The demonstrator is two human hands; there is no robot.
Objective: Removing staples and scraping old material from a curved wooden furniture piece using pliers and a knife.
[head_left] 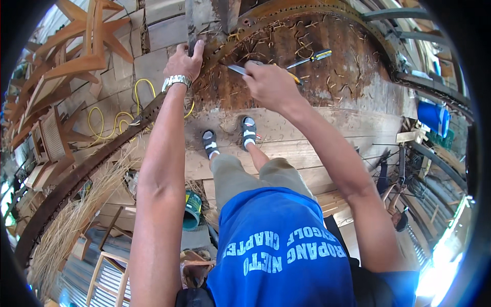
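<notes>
A long curved wooden frame piece (286, 14) with a row of holes along it arcs across the far side. My left hand (183, 65), wearing a metal watch, is closed around this frame at its left part, thumb up. My right hand (273, 87) is closed around a tool whose flat metal blade (237, 69) points left toward the frame's inner edge. A yellow-and-black end shows behind that hand, apparently the tool's handle. Just beyond lies a screwdriver (313, 57) with a yellow-and-dark handle. Curled strips litter the stained brown board (337, 71) beneath.
Yellow cord (102, 123) loops on the planks at left, near stacked wooden frames (92, 41). Loose straw-like strands (76, 215) lie lower left. A green bucket (192, 207) stands beside my left leg. At right are a blue container (433, 116) and curved pieces.
</notes>
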